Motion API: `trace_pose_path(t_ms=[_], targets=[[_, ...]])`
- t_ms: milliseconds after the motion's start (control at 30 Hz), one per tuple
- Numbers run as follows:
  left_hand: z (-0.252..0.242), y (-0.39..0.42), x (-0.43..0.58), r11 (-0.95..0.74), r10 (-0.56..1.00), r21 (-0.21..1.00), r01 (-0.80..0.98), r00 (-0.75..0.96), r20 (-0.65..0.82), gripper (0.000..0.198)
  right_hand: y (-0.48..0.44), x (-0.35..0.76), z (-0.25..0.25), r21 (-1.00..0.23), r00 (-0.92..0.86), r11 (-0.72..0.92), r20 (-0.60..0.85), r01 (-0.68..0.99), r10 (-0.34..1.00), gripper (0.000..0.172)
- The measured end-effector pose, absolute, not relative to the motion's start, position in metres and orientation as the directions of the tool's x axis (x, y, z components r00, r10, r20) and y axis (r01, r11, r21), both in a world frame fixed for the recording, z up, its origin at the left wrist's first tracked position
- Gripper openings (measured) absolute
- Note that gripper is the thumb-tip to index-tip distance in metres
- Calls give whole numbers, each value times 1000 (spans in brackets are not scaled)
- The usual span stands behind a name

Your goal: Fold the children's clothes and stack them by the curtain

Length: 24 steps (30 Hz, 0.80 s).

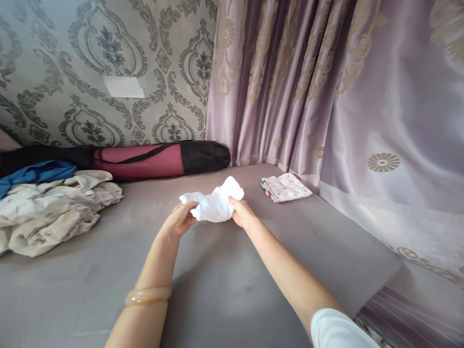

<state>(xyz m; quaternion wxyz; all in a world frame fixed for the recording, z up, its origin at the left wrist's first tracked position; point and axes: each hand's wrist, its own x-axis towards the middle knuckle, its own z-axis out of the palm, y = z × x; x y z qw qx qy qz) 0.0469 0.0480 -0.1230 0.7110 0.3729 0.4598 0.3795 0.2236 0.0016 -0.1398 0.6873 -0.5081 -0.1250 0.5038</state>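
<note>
A white cloth, bunched and uneven in outline, is held up between both hands over the grey bed surface. Its left end is pinched by my left hand, thumb on top. My right hand grips the right side, with the thumb pressed onto the fabric. The fingers under the cloth are partly hidden. To the right of my right hand, apart from it, lies a folded cloth with a small pink and red print.
At the left is a heap of rumpled patterned cream fabric with a blue cloth on it. A long maroon and black bag lies along the patterned wall. Purple curtains hang down to the bed's right edge.
</note>
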Motion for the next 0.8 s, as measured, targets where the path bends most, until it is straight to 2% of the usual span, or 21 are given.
trace_pose_path(t_ms=[167, 300, 367, 467, 567, 700, 800], targets=[[-113, 35, 61, 481, 847, 811, -335, 416, -331, 16, -28, 260, -141, -720, 225, -94, -335, -687, 915, 27], [-108, 14, 87, 507, 845, 729, -460, 431, -316, 19, -50, 278, -146, -619, 202, 1, -255, -786, 946, 33], [-109, 1, 101, 514, 836, 707, -485, 469, -286, 22, -58, 284, -149, -608, 200, 26, -220, -794, 955, 34], [-119, -16, 118, 536, 813, 707, -462, 510, -283, 20, -66, 295, -155, -631, 261, 38, -266, -775, 928, 31], [-134, -25, 127, 571, 780, 716, -400, 537, -322, 18, -75, 312, -159, -676, 369, 76, -301, -733, 879, 40], [-145, -31, 129, 661, 678, 689, -297, 630, -380, 27, -86, 342, -159, -762, 434, 120, -225, -637, 872, 44], [-144, -33, 128, 733, 581, 633, -248, 712, -394, 40, -93, 362, -151, -804, 489, 163, -175, -572, 854, 43]])
